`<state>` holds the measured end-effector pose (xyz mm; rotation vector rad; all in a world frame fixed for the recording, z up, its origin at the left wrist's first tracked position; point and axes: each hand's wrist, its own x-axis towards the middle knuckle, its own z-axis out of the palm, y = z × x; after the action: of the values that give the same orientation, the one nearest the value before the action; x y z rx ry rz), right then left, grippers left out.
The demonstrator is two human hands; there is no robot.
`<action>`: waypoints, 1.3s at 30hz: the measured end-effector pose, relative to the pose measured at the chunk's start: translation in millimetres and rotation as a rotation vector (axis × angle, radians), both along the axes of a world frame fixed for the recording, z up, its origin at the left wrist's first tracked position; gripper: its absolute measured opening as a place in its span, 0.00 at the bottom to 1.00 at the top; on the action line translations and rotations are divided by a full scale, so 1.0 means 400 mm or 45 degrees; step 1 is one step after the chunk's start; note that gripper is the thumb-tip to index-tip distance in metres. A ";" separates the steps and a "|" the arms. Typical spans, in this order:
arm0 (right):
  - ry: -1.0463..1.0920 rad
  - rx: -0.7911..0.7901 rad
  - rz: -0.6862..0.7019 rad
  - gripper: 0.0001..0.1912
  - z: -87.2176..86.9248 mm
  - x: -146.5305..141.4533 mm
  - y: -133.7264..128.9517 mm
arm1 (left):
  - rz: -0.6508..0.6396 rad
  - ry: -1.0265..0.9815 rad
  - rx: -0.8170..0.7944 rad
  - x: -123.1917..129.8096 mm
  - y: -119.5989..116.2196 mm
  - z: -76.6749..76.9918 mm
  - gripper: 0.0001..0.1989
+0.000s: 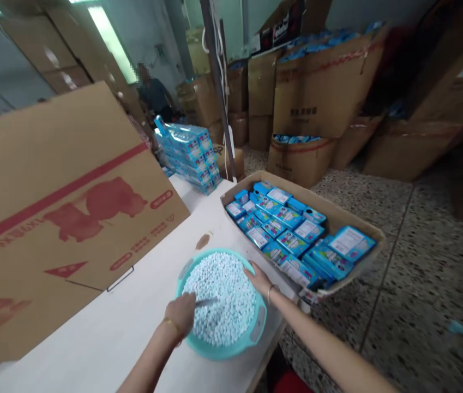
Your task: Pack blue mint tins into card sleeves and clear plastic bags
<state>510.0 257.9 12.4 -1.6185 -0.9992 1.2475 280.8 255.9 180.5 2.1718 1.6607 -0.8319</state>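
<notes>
A round turquoise basin (225,352) stands on the white table, filled with many small pale blue and white pellets (227,295). My left hand (182,312) is closed around the handle of a utensil (206,301) whose grey end reaches into the pellets; the tip's shape is blurred. On the basin's right rim rests my right hand (259,279), its fingers over the edge and the thumb side partly hidden. Right of the basin, an open cardboard box (354,218) holds many small blue printed boxes (290,243).
A large cardboard carton (63,202) stands at the left of the white table (141,322). Stacked blue packs (192,155) sit at its far end, near a metal pole (221,93). Filled cartons (317,93) stand behind on the speckled floor. A person (155,98) is far back.
</notes>
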 end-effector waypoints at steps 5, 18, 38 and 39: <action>-0.335 0.089 0.033 0.20 -0.015 -0.018 0.008 | 0.683 -0.252 0.252 -0.174 -0.017 -0.097 0.15; -0.681 0.269 0.159 0.18 0.086 -0.103 -0.080 | 1.660 -1.310 0.448 -0.267 -0.101 -0.281 0.21; -0.678 -0.127 0.905 0.30 0.136 -0.493 -0.006 | 1.826 -0.588 0.769 -0.693 -0.267 -0.223 0.19; -0.668 -0.139 0.952 0.32 0.127 -0.511 -0.003 | 1.748 -0.550 0.757 -0.722 -0.280 -0.248 0.18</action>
<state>305.7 256.6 63.0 -1.7623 -2.0266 1.3764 -7.9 143.9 81.4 0.7688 2.6008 0.5147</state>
